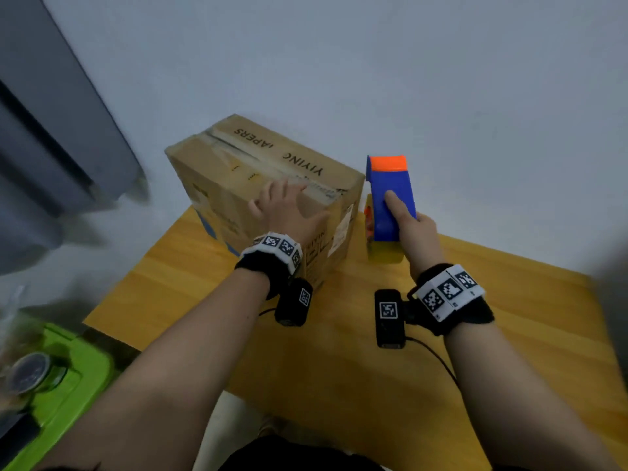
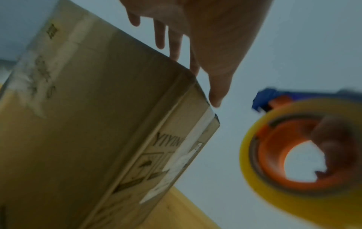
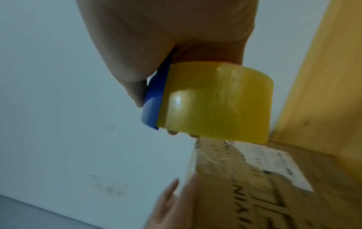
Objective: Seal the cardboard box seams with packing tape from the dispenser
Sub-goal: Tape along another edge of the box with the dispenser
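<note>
A brown cardboard box (image 1: 244, 171) printed with black letters stands on the yellow wooden table (image 1: 373, 368), its top seam (image 1: 272, 161) running away from me with old clear tape on it. My left hand (image 1: 285, 207) lies flat with straight fingers on the near end of the box top (image 2: 98, 108). My right hand (image 1: 406, 219) grips a blue and orange tape dispenser (image 1: 390, 195) just right of the box, thumb along its back. The yellow tape roll (image 3: 215, 102) sits under the dispenser (image 2: 293, 147), held above the table.
A white shipping label (image 3: 274, 162) is stuck on the box's near end face. A green bin (image 1: 64, 385) with a round lidded jar sits low at the left, beside the table. A grey cabinet (image 1: 51, 147) stands at the far left against the pale wall.
</note>
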